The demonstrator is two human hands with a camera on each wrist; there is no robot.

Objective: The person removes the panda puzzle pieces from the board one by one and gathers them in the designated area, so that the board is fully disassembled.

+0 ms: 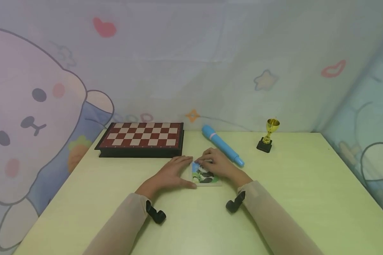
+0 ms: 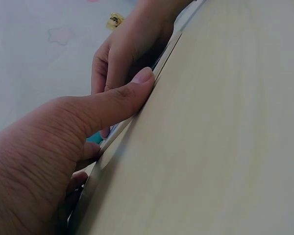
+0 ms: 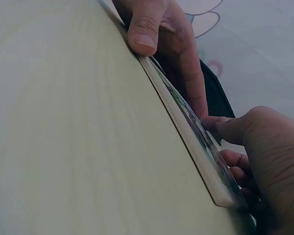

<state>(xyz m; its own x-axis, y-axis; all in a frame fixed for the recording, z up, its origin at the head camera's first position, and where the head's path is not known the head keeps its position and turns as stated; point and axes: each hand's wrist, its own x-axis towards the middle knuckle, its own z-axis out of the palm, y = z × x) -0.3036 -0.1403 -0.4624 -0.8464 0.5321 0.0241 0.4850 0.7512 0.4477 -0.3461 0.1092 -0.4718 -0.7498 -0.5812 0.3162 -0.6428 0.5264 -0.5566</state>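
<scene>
If the right hand (image 1: 219,163), grip unclear, pushes, the panda picture (image 1: 205,178) may skid past the left hand's (image 1: 170,175) parted thumb and fingers.

The panda board (image 1: 206,176) looks wooden, the blue stick (image 1: 225,146) smooth plastic, the trophy cup (image 1: 272,125) glossy, metallic.

Panda picture board (image 1: 206,177), lying flat
</scene>
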